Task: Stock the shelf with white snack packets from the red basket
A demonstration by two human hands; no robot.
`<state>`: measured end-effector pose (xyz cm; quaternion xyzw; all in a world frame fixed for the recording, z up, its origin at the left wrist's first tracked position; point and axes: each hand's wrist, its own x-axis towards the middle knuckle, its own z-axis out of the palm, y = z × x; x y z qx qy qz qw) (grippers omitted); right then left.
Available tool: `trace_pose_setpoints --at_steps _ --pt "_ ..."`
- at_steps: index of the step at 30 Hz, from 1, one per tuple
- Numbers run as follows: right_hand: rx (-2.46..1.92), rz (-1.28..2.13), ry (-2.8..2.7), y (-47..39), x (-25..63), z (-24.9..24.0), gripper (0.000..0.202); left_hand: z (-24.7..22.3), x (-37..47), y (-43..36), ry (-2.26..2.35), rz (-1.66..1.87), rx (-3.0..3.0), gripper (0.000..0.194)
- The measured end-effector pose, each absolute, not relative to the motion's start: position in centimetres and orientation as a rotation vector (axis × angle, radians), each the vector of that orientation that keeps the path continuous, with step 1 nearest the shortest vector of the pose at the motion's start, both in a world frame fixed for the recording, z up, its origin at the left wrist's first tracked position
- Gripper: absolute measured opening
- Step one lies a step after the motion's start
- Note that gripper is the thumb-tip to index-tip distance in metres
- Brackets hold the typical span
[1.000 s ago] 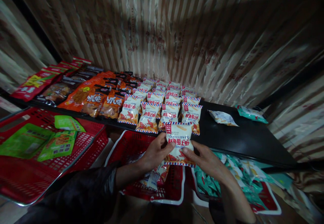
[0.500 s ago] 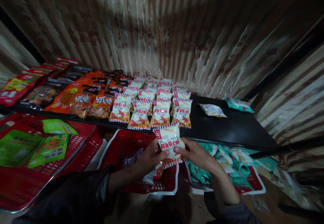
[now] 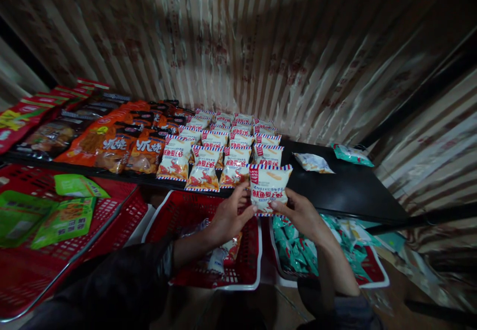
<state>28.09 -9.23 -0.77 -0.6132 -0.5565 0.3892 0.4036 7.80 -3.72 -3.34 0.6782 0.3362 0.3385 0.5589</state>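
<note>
Left hand (image 3: pixel 229 216), right hand (image 3: pixel 306 216): gripping white packet (image 3: pixel 269 182) by lower sides.
Packet position: near upright, at shelf (image 3: pixel 350 196) front edge.
Topple hazard: bumping row packets (image 3: pixel 203 168).
Crush hazard: excessive thumb pressure.

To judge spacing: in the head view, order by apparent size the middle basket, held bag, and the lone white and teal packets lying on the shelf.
1. Middle basket
2. Held bag
3. White packet and teal packet: too alike to rank.
</note>
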Motion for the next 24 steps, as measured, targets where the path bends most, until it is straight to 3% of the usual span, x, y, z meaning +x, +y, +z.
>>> trace_pose_setpoints --at_steps 3,13,24 --pt "-1.502 0.977 -1.336 -8.7 28.5 -0.8 0.047 -3.2 8.0 -3.3 0.75 0.785 1.742 0.068" --pt "-1.506 1.061 -1.257 -8.7 28.6 -1.2 0.056 -4.3 8.3 -2.9 0.62 0.786 1.819 0.065" --pt "-1.548 1.206 -1.352 -9.2 29.8 -1.7 0.048 -5.9 8.7 -3.3 0.665 0.772 1.796 0.071"
